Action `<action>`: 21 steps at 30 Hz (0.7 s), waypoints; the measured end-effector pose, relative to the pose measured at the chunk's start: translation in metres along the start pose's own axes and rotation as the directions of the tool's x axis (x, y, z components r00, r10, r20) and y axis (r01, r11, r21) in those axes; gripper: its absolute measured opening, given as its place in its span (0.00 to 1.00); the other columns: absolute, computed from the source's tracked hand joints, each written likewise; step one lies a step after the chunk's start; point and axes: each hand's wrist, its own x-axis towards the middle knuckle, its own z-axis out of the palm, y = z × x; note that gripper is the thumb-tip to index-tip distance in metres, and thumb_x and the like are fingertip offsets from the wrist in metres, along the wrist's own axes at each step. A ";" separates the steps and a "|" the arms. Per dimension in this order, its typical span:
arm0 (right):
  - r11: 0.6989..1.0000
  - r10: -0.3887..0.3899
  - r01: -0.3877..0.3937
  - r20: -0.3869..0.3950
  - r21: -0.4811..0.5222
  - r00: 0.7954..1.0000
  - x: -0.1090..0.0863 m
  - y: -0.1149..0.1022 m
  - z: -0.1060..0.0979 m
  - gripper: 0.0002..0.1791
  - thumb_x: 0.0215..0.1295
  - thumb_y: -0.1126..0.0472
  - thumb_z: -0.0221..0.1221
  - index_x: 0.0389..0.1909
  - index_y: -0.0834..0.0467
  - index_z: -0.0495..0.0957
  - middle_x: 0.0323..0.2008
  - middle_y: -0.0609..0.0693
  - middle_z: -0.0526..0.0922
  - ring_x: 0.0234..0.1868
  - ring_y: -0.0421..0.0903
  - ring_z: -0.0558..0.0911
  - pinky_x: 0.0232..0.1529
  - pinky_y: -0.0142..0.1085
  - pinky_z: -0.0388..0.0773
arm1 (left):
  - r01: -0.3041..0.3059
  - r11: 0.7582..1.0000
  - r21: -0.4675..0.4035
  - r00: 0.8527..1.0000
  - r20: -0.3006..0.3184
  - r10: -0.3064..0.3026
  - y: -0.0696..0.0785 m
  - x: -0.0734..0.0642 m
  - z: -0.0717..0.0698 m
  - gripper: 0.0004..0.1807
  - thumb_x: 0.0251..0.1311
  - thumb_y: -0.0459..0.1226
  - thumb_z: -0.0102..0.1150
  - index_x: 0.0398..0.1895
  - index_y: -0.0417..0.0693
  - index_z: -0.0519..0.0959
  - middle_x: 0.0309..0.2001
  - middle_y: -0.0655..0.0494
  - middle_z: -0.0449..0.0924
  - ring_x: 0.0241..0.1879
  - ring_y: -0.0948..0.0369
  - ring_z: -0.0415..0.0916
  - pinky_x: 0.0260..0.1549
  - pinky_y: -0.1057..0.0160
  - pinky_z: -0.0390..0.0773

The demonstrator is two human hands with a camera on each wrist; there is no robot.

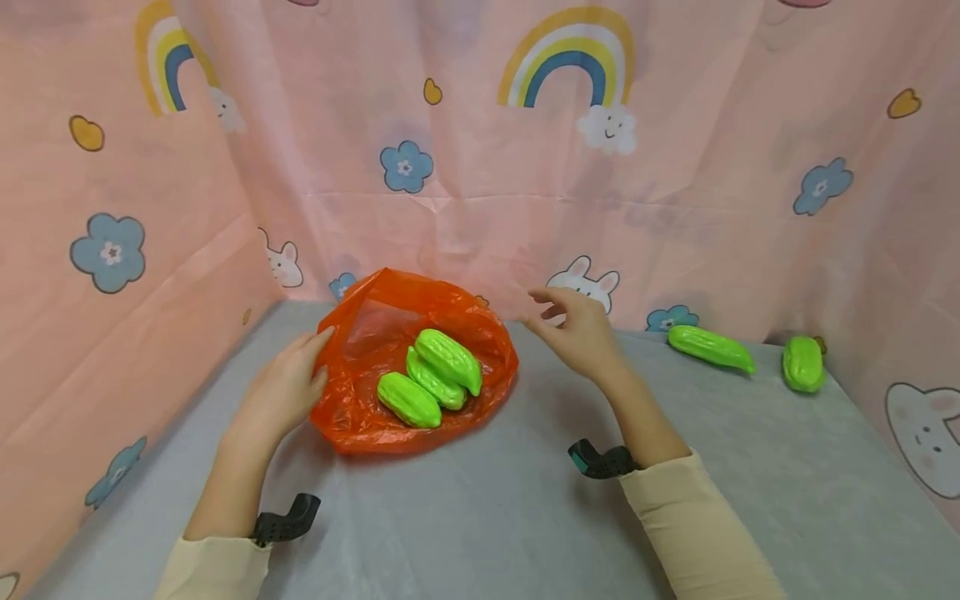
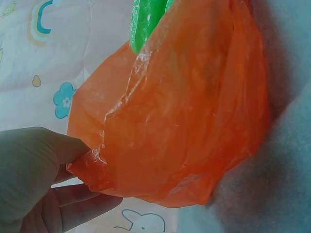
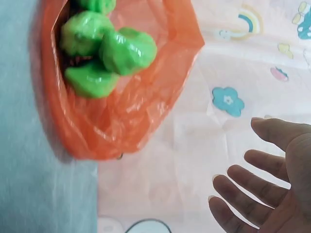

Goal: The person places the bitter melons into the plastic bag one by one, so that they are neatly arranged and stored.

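An orange plastic bag (image 1: 352,417) stands on the grey cloth with its mouth spread wide. Inside it lie several glossy, bright green ridged vegetables (image 1: 408,400), shaped like bitter melons; in the right wrist view they cluster as green lumps (image 3: 129,51) against the bag's wall. At the bag's left side, my left hand (image 1: 281,387) pinches the rim between thumb and fingers, which the left wrist view shows up close at a crumpled corner (image 2: 90,170). My right hand (image 1: 577,329) hovers to the right of the bag, fingers spread and holding nothing.
Two more green vegetables lie at the back right, a long one (image 1: 708,347) and a shorter one (image 1: 804,364) with something brown behind it. A pink printed curtain (image 1: 480,225) walls the grey cloth (image 1: 487,517) at the back and both sides.
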 end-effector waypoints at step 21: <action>0.983 0.147 -0.153 -0.064 -0.104 0.987 -0.026 0.095 -0.077 0.32 0.73 0.43 0.56 0.69 0.58 0.72 0.65 0.64 0.78 0.56 0.63 0.82 0.46 0.57 0.84 | 0.009 1.000 0.010 1.000 0.011 -0.009 -0.001 0.001 0.005 0.32 0.69 0.30 0.47 0.76 0.37 0.61 0.70 0.33 0.67 0.68 0.35 0.68 0.65 0.33 0.70</action>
